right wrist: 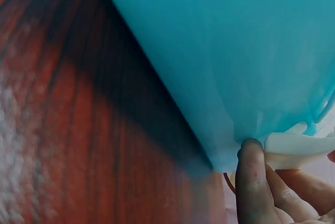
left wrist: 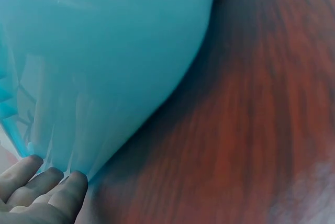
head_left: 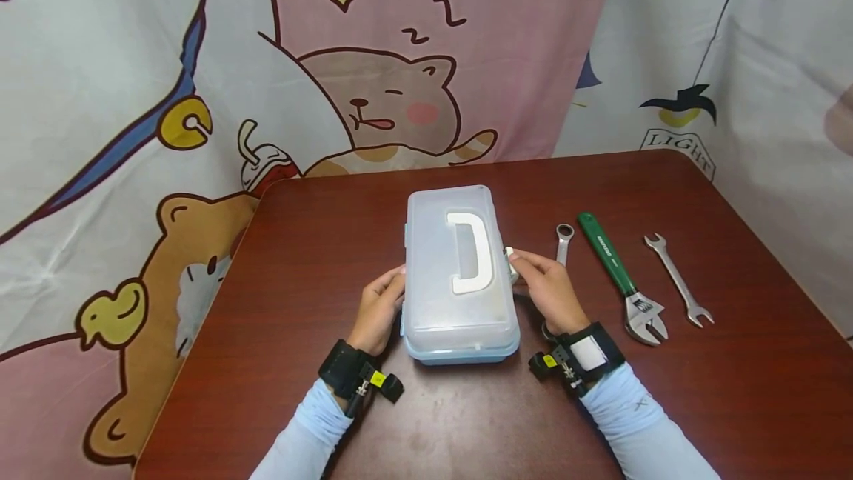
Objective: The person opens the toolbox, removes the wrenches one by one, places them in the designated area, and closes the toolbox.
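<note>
A toolbox with a clear lid, a white carry handle and a light-blue base lies closed on the table, its long side pointing away from me. My left hand rests its fingertips along the box's left side; the left wrist view shows those fingers against the blue wall. On the opposite side, my right hand pinches a white latch between thumb and fingers. Close up in the right wrist view, the latch stands out from the box wall.
Right of the box lie a ratcheting wrench, partly hidden by my right hand, a green-handled adjustable wrench and an open-end wrench. They rest on a dark red wooden table. A cartoon-printed cloth hangs behind it.
</note>
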A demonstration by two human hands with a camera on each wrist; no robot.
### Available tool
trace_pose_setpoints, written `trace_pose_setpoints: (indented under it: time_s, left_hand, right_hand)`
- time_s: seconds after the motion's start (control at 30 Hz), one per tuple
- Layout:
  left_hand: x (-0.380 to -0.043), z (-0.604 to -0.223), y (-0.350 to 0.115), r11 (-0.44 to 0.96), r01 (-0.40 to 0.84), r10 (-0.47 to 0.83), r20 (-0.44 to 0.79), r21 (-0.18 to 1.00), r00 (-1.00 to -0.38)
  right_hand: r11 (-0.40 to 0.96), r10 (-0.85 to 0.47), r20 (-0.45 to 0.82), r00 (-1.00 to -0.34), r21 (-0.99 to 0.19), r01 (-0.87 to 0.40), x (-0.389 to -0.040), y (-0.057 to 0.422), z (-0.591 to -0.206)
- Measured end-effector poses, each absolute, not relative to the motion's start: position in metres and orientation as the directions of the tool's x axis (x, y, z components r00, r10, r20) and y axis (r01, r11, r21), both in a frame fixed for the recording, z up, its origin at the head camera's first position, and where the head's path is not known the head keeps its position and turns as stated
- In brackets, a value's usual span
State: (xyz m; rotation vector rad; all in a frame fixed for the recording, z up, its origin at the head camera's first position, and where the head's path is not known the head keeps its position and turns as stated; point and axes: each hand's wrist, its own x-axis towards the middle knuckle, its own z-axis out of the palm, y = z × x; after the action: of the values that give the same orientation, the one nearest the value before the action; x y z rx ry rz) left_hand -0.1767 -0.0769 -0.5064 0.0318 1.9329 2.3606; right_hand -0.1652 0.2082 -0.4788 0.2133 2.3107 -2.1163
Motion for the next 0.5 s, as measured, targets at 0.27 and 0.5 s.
trace_pose_setpoints:
  time_s: [0.27, 0.5]
  left_hand:
    - [-0.177, -0.507, -0.076, -0.188, -0.057, 0.081, -0.043, 0.981, -0.996]
    - [-0.177, -0.509, -0.076, -0.189, -0.049, 0.096, -0.031, 0.981, -0.995]
  right_hand:
    - [0.046, 0.131, -0.059, -0.990, -0.997, 0.065, -0.163, 0.212, -0.475]
    - [0.100, 0.131, 0.016, -0.991, -0.995, -0.002, -0.162, 0.217, -0.469]
